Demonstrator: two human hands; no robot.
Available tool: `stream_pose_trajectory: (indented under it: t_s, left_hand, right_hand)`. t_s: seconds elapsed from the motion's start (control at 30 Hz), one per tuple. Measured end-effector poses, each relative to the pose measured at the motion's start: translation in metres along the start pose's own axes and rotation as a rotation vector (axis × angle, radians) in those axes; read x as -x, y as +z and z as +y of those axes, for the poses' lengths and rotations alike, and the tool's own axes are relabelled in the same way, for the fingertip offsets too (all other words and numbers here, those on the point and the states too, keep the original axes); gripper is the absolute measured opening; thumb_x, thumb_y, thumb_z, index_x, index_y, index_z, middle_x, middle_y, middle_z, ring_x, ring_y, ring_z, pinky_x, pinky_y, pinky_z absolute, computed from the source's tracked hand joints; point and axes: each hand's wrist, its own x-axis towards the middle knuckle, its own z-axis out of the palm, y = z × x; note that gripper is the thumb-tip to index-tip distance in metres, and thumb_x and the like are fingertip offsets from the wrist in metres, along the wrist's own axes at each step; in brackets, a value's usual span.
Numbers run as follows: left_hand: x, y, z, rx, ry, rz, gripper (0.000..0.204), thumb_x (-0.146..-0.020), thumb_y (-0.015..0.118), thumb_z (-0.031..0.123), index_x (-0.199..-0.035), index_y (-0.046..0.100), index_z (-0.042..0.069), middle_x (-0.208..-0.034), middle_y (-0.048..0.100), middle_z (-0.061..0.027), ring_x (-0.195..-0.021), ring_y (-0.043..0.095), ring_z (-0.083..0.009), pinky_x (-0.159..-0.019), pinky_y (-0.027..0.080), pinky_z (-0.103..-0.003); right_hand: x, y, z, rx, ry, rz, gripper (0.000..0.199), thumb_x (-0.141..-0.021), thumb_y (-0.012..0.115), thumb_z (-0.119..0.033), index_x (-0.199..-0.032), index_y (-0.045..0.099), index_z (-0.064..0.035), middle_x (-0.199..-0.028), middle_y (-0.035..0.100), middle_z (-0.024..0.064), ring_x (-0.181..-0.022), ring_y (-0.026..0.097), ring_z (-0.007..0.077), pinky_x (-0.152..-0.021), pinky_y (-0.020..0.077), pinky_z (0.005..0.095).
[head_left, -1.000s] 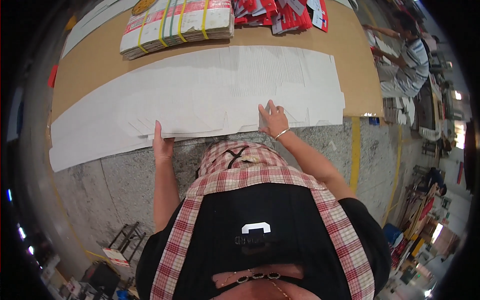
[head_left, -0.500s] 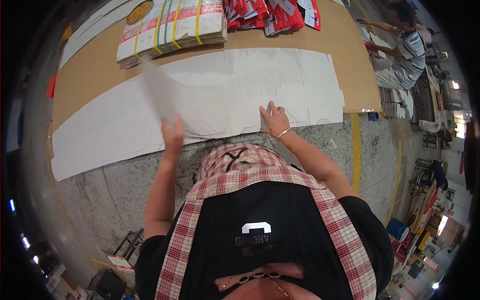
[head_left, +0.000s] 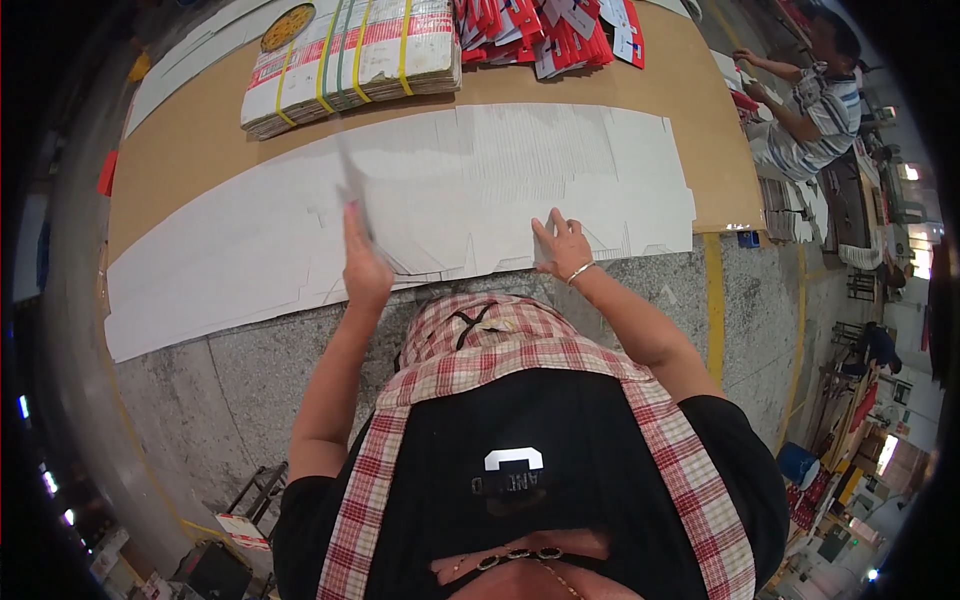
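Overlapping white card sheets (head_left: 240, 225) lie in a long fan along the near edge of the table. My left hand (head_left: 368, 272) is at the fan's near edge, fingers stretched upward and slightly blurred. Against its inner side a sheet's raised flap (head_left: 354, 180) stands nearly edge-on, a thin grey streak. My right hand (head_left: 562, 247) rests on the sheets farther right, its fingers spread and a bracelet at the wrist. Whatever lies under its palm is hidden.
A strapped stack of flat printed card (head_left: 350, 65) sits behind the sheets, a round tin-like item (head_left: 287, 27) on it. Red and white tags (head_left: 570, 35) are heaped beside it on the brown tabletop (head_left: 715, 170). Another person (head_left: 815, 110) works at far right.
My left hand has moved right and a little away from me, swinging the raised flap from leaning left to nearly upright. My right hand keeps its place on the sheets.
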Motion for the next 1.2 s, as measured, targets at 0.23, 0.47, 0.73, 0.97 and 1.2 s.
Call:
stream_pose_trajectory:
  t_s: [0.23,0.47,0.73,0.97,1.2]
  left_hand:
    - [0.028,-0.027,-0.095,0.66,-0.551,-0.177,0.053,-0.088,0.053,0.013,-0.132,0.031,-0.005,-0.126,0.05,-0.0159,-0.112,0.052,-0.0287,-0.093,0.043,-0.037]
    - [0.04,-0.009,-0.178,0.456,-0.674,0.025,0.05,-0.088,0.053,0.017,-0.128,0.035,-0.006,-0.119,0.053,-0.0202,-0.105,0.056,-0.0315,-0.09,0.045,-0.041]
    - [-0.02,-0.007,0.001,-0.1,0.106,-0.146,0.054,-0.083,0.039,-0.002,-0.135,0.026,-0.005,-0.129,0.04,-0.0299,-0.12,0.041,-0.0425,-0.1,0.034,-0.038]
    - [0.016,-0.021,-0.093,1.292,-0.841,0.218,0.054,-0.088,0.057,0.02,-0.127,0.033,-0.009,-0.121,0.051,-0.0179,-0.098,0.06,-0.0268,-0.081,0.049,-0.037]
    - [-0.011,-0.003,-0.077,-0.124,-0.195,-0.145,0.056,-0.08,0.041,-0.002,-0.133,0.023,-0.01,-0.123,0.047,-0.0284,-0.117,0.046,-0.0381,-0.102,0.033,-0.038]
  right_hand:
    - [-0.001,0.003,0.004,0.005,-0.024,0.027,0.095,-0.055,0.082,-0.033,-0.136,0.033,-0.0276,-0.14,0.028,0.0176,-0.109,0.042,0.0418,-0.09,0.0449,0.0423]
    - [-0.006,-0.005,0.003,0.02,-0.062,-0.005,0.096,-0.055,0.082,-0.033,-0.137,0.032,-0.0278,-0.14,0.028,0.017,-0.108,0.042,0.0413,-0.09,0.0449,0.0417]
    - [0.002,-0.002,0.023,0.038,-0.005,-0.027,0.094,-0.056,0.082,-0.033,-0.136,0.033,-0.0279,-0.14,0.028,0.0164,-0.109,0.042,0.0402,-0.092,0.0429,0.0401]
    - [0.006,-0.002,0.022,0.024,0.007,0.016,0.094,-0.056,0.082,-0.031,-0.136,0.034,-0.028,-0.14,0.028,0.0157,-0.109,0.042,0.0395,-0.092,0.0432,0.04]
    - [0.004,0.009,0.027,0.0,-0.003,0.012,0.093,-0.055,0.082,-0.03,-0.136,0.035,-0.029,-0.14,0.028,0.0159,-0.11,0.042,0.041,-0.091,0.0435,0.0418]
